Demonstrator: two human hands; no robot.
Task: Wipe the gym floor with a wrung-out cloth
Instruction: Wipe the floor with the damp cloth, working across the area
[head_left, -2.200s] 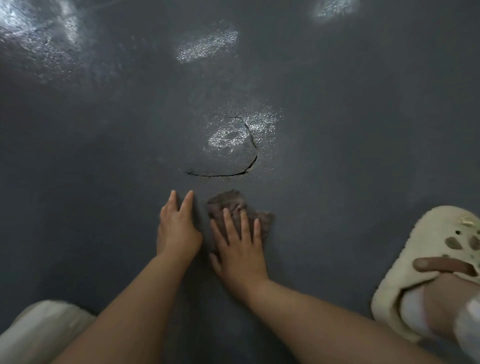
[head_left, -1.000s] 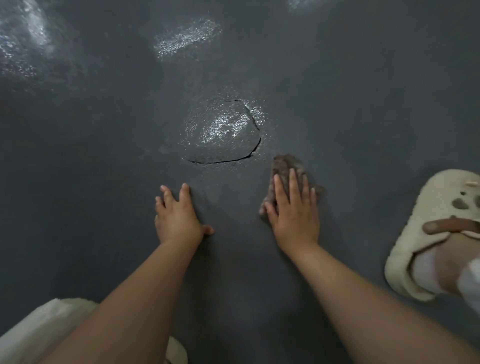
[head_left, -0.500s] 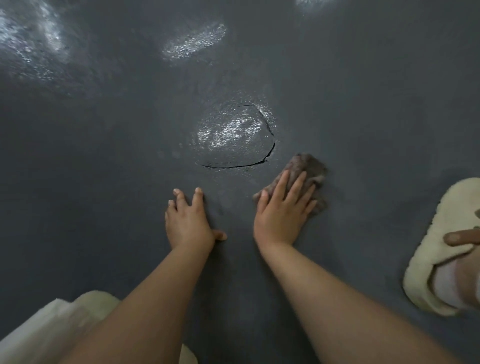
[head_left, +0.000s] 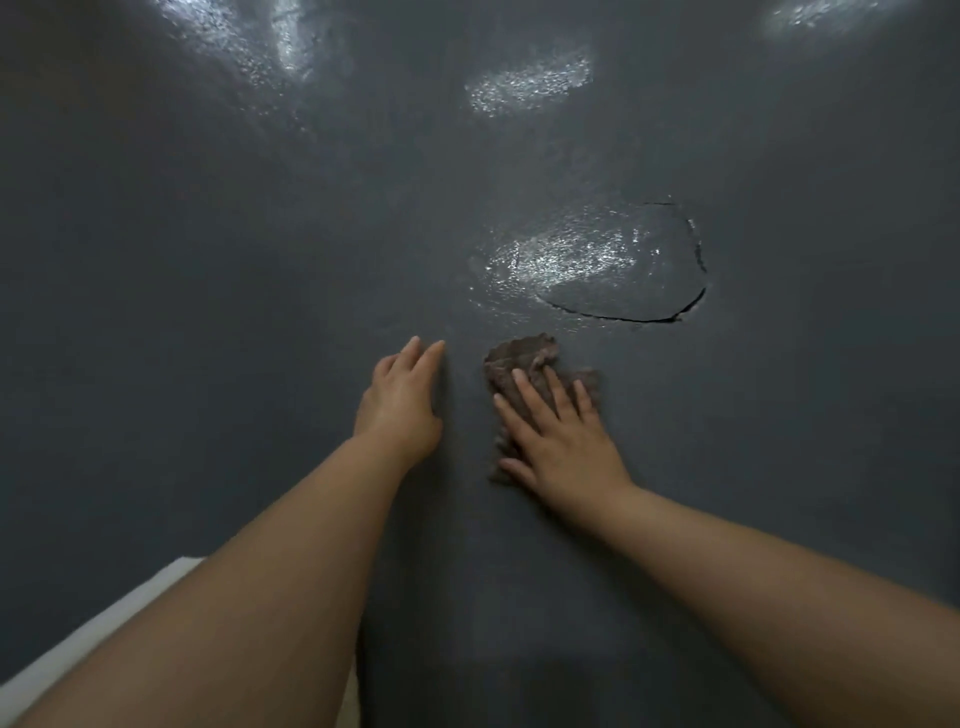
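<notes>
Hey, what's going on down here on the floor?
Someone is wiping the dark grey floor by hand. The right hand lies flat, fingers spread, on a crumpled brown cloth, pressing it to the floor. The left hand rests flat on the bare floor beside it, holding nothing. Just beyond the cloth there is a curved crack in the floor, with a shiny patch next to it.

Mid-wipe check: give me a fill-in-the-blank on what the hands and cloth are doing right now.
1. The brown cloth lies under the ____ hand.
2. The left hand rests flat on the bare ____.
3. A curved ____ in the grey floor lies just beyond the cloth.

Missing words: right; floor; crack
</notes>
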